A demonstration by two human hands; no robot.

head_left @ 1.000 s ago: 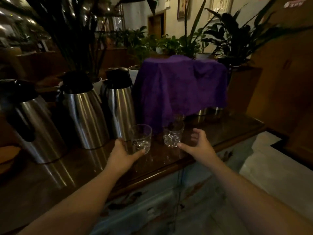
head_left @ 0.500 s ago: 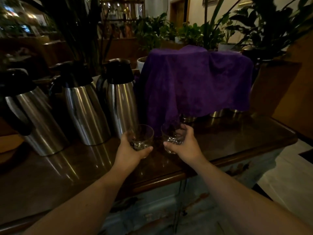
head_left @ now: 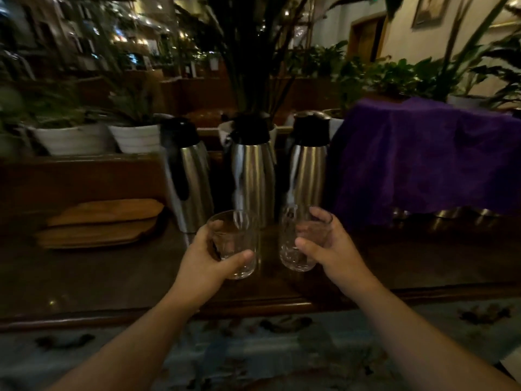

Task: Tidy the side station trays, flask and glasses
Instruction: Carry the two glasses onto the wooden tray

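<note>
My left hand point(head_left: 207, 259) grips a clear drinking glass point(head_left: 235, 235), held just above the dark wooden counter point(head_left: 112, 277). My right hand point(head_left: 328, 245) grips a second clear glass point(head_left: 290, 249) beside it. Both glasses are upright and a small gap separates them. Behind them stand three steel flasks with black tops: one at the left point(head_left: 187, 176), one in the middle point(head_left: 253, 170), one at the right point(head_left: 308, 165). A stack of wooden trays point(head_left: 101, 224) lies at the counter's left.
A purple cloth point(head_left: 423, 156) drapes over a raised stand at the right, with metal cups point(head_left: 456, 214) showing under its hem. White plant pots point(head_left: 135, 136) and leafy plants line the ledge behind. The counter's front edge point(head_left: 253, 306) runs below my wrists.
My right hand reached in and closed on the second glass. Both glasses have lifted off the counter. The view has swung left, bringing the wooden trays into sight.
</note>
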